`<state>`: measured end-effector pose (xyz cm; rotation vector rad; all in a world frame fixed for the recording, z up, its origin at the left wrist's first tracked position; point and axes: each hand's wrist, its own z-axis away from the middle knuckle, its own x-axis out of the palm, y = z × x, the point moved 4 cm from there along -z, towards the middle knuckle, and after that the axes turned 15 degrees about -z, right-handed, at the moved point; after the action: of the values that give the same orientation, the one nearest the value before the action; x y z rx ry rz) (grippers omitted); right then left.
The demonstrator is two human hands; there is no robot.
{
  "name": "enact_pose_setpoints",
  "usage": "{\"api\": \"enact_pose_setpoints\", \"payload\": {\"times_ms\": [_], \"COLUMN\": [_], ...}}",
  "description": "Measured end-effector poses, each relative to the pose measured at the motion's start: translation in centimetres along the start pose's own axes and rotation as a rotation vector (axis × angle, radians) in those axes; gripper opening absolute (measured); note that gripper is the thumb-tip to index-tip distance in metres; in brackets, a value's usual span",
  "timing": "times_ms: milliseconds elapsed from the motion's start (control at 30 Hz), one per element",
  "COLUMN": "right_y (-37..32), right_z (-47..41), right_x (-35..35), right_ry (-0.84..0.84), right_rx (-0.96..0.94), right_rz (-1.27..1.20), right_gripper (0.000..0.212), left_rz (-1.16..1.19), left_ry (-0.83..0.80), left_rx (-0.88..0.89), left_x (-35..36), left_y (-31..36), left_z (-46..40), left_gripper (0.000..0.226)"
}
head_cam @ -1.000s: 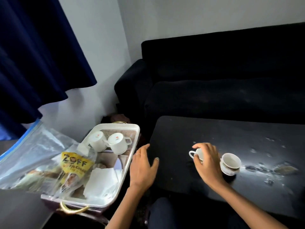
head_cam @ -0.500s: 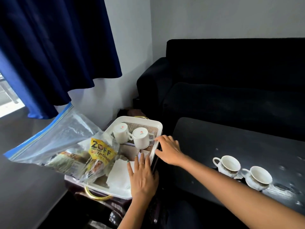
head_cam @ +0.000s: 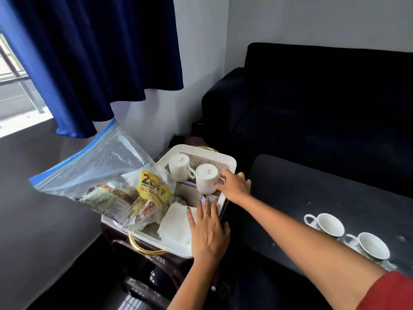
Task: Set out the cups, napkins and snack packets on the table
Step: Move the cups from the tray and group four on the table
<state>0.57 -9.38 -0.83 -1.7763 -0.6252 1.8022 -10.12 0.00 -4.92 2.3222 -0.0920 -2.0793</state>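
Dark table [head_cam: 312, 189], cup handle [head_cam: 220, 181] behind right hand [head_cam: 234, 186]

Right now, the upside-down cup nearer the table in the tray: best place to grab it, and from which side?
Probably the handle: the inverted cup turns it toward the table, where the right hand reaches in. Come from that side; the other cup crowds the far side.

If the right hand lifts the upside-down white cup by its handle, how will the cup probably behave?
The upside-down cup looks like glazed ceramic, so it is probably rigid, rather smooth and breakable. The right hand reaches its handle on one side, so the cup may swing or tilt when lifted. It stands close to a second inverted cup in the tray, so they might knock together.
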Motion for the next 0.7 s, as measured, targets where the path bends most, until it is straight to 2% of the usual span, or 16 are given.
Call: {"api": "enact_pose_setpoints", "payload": {"times_ms": [333, 533, 700], "right_y": [-0.9, -1.1, -1.1], "right_z": [2.9, 5.7, 8.1], "right_x": [-2.7, -5.7, -8.4], "right_ry": [0.1, 0.069, 0.028], "right_rx": [0.011, -0.121, -0.185], "right_rz": [-0.25, -0.151, -0.071], "right_gripper": [0.023, 0.021, 0.021], "left_rz": [0.022, 0.129, 0.169], "left_ry": [0.045, 0.218, 0.28], "left_rx": [-0.013, -0.063, 0.025], "left_x": [-0.4, -2.7, -5.0], "left_y": [0.1, 0.5, 2.0], "left_z": [0.1, 0.3, 0.4], "left_gripper": [0.074, 0.092, 0.103]}}
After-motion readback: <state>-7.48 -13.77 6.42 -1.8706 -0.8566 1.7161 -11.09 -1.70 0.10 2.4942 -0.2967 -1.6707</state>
